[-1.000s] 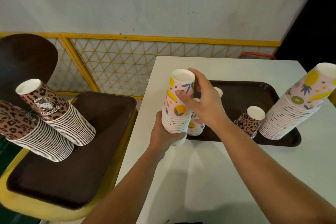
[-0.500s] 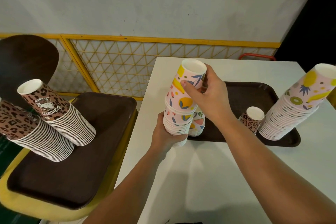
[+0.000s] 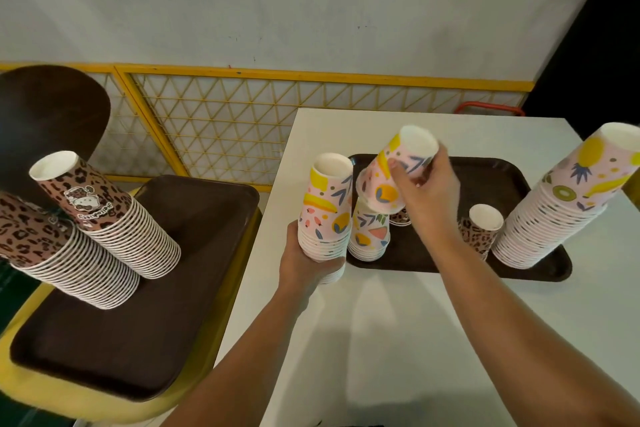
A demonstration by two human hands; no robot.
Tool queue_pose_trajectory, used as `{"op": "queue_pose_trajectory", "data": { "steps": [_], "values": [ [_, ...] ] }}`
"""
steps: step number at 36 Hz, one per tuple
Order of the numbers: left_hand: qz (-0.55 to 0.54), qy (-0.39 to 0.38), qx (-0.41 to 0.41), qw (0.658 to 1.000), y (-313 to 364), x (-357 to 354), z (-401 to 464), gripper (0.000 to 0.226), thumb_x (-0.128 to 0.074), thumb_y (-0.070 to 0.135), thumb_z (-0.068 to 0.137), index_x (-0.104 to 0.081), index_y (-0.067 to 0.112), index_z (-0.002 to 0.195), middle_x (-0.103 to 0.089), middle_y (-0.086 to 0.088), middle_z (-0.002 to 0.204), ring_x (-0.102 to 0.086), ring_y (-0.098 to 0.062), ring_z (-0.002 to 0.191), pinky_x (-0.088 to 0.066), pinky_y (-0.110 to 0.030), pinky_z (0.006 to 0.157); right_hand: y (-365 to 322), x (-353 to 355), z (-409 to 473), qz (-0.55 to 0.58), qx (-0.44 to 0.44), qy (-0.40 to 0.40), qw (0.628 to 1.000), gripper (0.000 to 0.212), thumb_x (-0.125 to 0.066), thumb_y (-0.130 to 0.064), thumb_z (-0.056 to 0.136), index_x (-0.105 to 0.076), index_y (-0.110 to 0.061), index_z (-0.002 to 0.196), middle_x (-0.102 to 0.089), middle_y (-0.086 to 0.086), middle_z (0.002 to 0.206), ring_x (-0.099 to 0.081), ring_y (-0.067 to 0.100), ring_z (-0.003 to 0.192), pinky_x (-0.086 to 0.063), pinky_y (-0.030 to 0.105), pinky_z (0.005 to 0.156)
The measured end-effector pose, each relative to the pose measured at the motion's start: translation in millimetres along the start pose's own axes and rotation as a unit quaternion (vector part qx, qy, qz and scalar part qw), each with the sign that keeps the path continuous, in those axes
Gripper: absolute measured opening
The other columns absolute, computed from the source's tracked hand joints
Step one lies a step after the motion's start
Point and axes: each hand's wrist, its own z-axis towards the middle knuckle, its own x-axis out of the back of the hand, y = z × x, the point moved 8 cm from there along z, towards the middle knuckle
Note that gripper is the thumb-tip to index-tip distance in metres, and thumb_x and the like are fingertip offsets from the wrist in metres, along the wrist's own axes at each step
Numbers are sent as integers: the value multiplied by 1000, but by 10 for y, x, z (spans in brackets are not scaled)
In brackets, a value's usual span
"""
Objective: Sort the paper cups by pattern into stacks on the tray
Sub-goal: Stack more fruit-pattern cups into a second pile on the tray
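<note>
The tall fruit stack (image 3: 561, 204) leans on the tray (image 3: 512, 173), so a knock could topple it. The left hand (image 3: 308, 263) wraps the mixed stack (image 3: 325, 211) above the tabletop (image 3: 381, 322); the right hand (image 3: 426, 198) has its fingers (image 3: 398, 170) closed round a tilted single cup (image 3: 394, 173) over the small stack (image 3: 369, 232), where it may slip or land crooked.

Dim, warm indoor light, soft shadows on the white table (image 3: 381, 340), wide-angle bending at the edges.

Two brown trays (image 3: 512, 177) (image 3: 207, 204), two hands (image 3: 308, 263) (image 3: 429, 198), four fruit-pattern cup stacks (image 3: 325, 215) (image 3: 369, 236) (image 3: 561, 204) (image 3: 394, 173), four leopard-print stacks (image 3: 114, 218) (image 3: 52, 253) (image 3: 479, 230) (image 3: 400, 218)
</note>
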Motion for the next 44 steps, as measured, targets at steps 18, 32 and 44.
{"op": "queue_pose_trajectory", "data": {
  "steps": [18, 32, 44],
  "values": [
    [0, -22, -22, 1000, 153, -101, -11, 79, -87, -3, 60, -44, 27, 119, -60, 15, 106, -59, -3, 99, -47, -17, 74, -282, -478, -209, 25, 34, -186, 982, 68, -70, -44, 75, -42, -24, 133, -55, -13, 124, -51, -1, 114, -42, 15, 95],
    [7, -43, -18, 999, 179, -152, -49, 93, -80, 41, 31, -44, 34, 116, -63, 12, 111, -61, -13, 105, -52, -30, 84, -436, -420, -174, 8, 70, -134, 988, 41, -71, -29, 77, -52, -22, 113, -54, -27, 95, -56, -14, 88, -46, 5, 74],
    [16, -25, -12, 999, 98, -115, -19, 83, -90, 7, 52, -44, 26, 118, -61, 11, 106, -58, -10, 98, -47, -18, 72, -515, 56, 180, 125, 8, 20, 992, 34, -66, -30, 83, -57, -15, 113, -66, -1, 102, -64, 8, 92, -55, 23, 73]
  ]
}}
